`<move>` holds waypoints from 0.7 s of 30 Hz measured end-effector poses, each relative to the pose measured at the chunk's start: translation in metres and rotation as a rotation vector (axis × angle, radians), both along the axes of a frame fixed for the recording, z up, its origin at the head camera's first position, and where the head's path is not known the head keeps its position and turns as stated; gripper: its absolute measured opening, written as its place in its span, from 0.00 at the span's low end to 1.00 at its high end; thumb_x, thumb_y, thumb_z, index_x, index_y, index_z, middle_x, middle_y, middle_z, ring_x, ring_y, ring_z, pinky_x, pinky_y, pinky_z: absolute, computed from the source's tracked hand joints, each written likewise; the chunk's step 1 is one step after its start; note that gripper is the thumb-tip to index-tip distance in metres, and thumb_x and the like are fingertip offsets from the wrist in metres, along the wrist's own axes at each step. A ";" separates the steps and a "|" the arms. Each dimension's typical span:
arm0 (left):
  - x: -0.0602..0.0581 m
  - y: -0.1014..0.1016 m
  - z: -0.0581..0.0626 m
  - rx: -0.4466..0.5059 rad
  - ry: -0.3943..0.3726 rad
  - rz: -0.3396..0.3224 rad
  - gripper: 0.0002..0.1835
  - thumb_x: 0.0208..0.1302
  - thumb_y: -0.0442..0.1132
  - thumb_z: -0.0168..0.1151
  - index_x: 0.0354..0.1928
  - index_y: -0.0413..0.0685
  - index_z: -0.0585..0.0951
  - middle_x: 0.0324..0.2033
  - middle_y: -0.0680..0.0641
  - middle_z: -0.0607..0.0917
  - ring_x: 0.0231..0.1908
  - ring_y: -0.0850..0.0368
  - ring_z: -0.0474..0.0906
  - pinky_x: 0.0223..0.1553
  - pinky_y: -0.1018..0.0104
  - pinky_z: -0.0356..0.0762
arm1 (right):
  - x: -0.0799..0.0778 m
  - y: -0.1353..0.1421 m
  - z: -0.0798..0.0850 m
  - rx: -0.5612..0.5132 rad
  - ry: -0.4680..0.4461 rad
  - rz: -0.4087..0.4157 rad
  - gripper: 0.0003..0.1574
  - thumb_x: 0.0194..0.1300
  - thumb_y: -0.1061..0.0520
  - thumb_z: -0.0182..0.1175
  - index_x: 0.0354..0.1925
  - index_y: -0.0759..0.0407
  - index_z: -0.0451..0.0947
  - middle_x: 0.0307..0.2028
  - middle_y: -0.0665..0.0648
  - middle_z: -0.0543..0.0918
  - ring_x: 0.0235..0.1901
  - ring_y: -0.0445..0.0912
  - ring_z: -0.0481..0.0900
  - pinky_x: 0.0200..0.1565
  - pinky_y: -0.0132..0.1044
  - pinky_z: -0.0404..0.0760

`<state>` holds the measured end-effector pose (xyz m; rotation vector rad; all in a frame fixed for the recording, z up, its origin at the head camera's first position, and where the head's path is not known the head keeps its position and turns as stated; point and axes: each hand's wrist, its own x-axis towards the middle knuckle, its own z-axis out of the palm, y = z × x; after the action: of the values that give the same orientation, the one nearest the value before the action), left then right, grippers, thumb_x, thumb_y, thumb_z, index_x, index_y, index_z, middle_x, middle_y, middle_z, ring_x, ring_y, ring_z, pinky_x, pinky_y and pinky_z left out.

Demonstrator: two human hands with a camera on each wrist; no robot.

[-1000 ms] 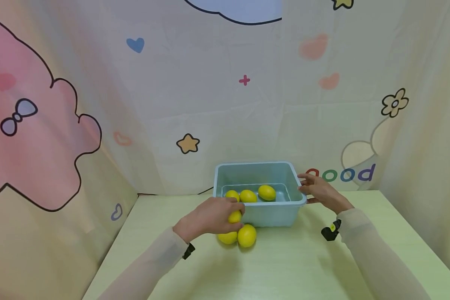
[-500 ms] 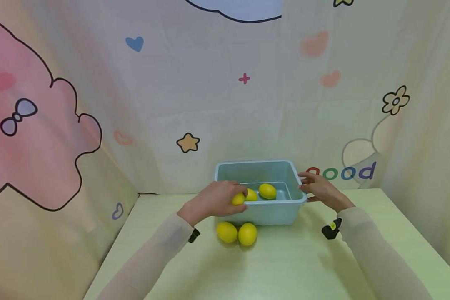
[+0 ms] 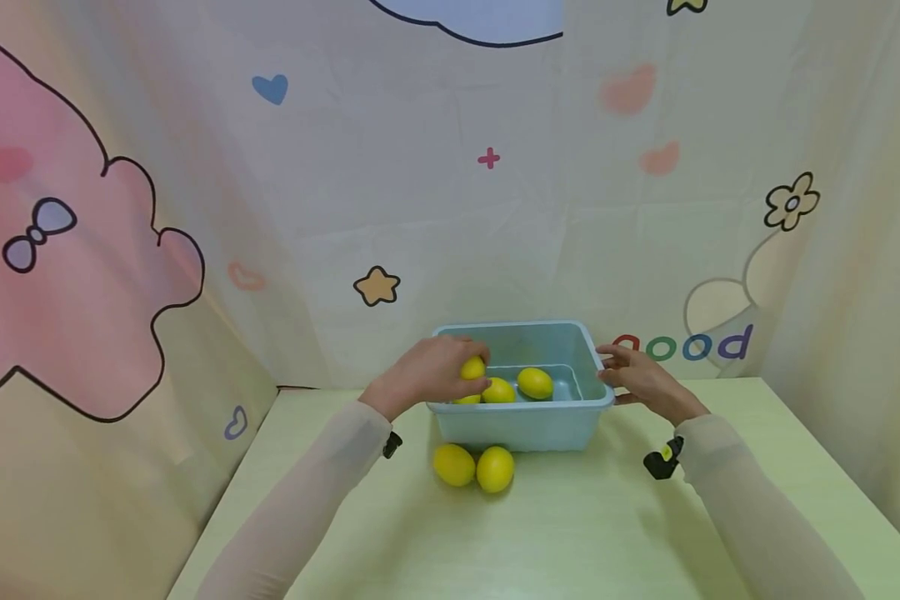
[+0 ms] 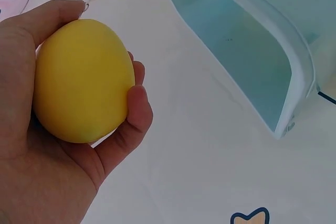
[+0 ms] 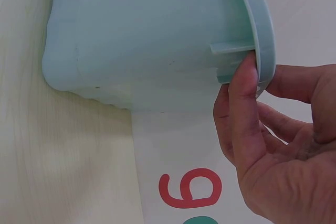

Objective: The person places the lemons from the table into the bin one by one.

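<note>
My left hand (image 3: 429, 372) grips a yellow lemon (image 3: 472, 367) above the left part of a light blue plastic bin (image 3: 525, 429). In the left wrist view, thumb and fingers curl round this smooth lemon (image 4: 84, 81). Below it, inside the bin, lie a partly hidden lemon (image 3: 467, 399), a second lemon (image 3: 499, 390) and a third lemon (image 3: 535, 383) further right. My right hand (image 3: 645, 385) is at the bin's right side; in the right wrist view its fingers pinch the rim (image 5: 266, 30). Two lemons, one left (image 3: 453, 465) and one right (image 3: 496, 470), sit on the table before the bin.
The pale green table (image 3: 570, 533) carries everything. A printed curtain (image 3: 450, 225) hangs close behind the bin, and more curtain closes off both sides. A dark cable (image 4: 327, 97) shows beside the bin in the left wrist view.
My left hand has lifted the lemon from in front of the bin, up and over its front rim. My right hand has stayed at the rim.
</note>
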<state>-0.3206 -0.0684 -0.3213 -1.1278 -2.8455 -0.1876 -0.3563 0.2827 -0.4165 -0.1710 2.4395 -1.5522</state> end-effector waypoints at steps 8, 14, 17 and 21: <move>-0.014 0.003 0.005 0.019 -0.016 0.014 0.16 0.66 0.54 0.59 0.50 0.56 0.80 0.40 0.56 0.82 0.35 0.59 0.73 0.33 0.68 0.73 | 0.001 -0.001 0.001 0.006 -0.004 -0.003 0.42 0.72 0.58 0.53 0.76 0.61 0.47 0.67 0.71 0.62 0.57 0.60 0.74 0.52 0.50 0.84; -0.022 0.009 0.006 0.000 -0.063 0.037 0.17 0.65 0.55 0.59 0.51 0.56 0.80 0.39 0.56 0.82 0.36 0.58 0.73 0.34 0.68 0.73 | 0.002 -0.001 0.001 0.003 -0.004 -0.005 0.42 0.71 0.58 0.54 0.76 0.61 0.47 0.67 0.71 0.62 0.57 0.60 0.73 0.53 0.50 0.84; -0.026 0.011 0.006 -0.013 -0.078 0.047 0.18 0.66 0.55 0.59 0.53 0.56 0.79 0.40 0.56 0.82 0.36 0.58 0.74 0.35 0.68 0.74 | 0.002 -0.001 0.001 0.007 -0.002 -0.005 0.42 0.71 0.58 0.54 0.76 0.61 0.47 0.67 0.71 0.62 0.57 0.60 0.74 0.52 0.50 0.84; -0.031 0.014 0.008 -0.013 -0.098 0.064 0.19 0.66 0.55 0.59 0.54 0.56 0.79 0.42 0.55 0.82 0.37 0.57 0.74 0.36 0.66 0.75 | 0.001 -0.001 0.001 0.005 -0.003 -0.004 0.42 0.72 0.58 0.53 0.76 0.61 0.47 0.67 0.71 0.62 0.56 0.60 0.74 0.51 0.49 0.84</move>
<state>-0.3511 -0.0543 -0.3137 -1.0562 -2.9678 -0.2269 -0.3552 0.2819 -0.4150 -0.1631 2.4434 -1.5463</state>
